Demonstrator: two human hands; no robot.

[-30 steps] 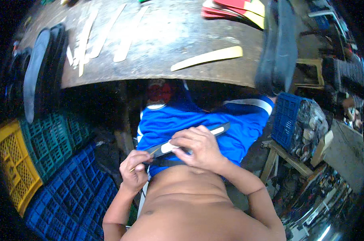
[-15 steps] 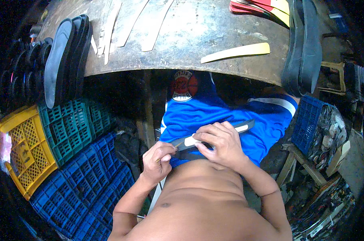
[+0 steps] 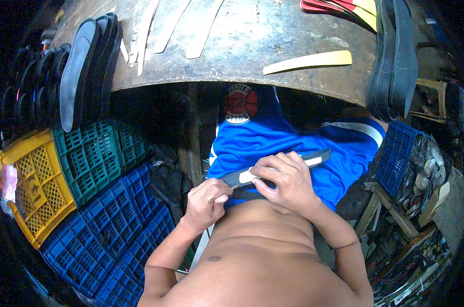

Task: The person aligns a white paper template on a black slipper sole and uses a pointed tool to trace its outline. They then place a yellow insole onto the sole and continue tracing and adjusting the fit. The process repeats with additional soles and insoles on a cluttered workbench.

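A long dark strip with a pale inner face (image 3: 314, 157) lies across my lap, over blue shorts (image 3: 273, 143). My right hand (image 3: 285, 181) is closed over the middle of the strip and presses it down. My left hand (image 3: 206, 199) pinches the strip's near left end, fingers curled tight. What lies under my right palm is hidden.
A worn wooden workbench (image 3: 252, 41) spans the top, with pale strips (image 3: 308, 61), dark shoe soles (image 3: 83, 71) at its left and more soles (image 3: 395, 56) at its right. Yellow (image 3: 22, 179), green (image 3: 93, 158) and blue crates (image 3: 114, 230) stand on my left; a blue crate (image 3: 401, 153) is on my right.
The view has shifted, so the bench and crates sit further right and lower in the picture. Both hands keep their hold on the strip in my lap.
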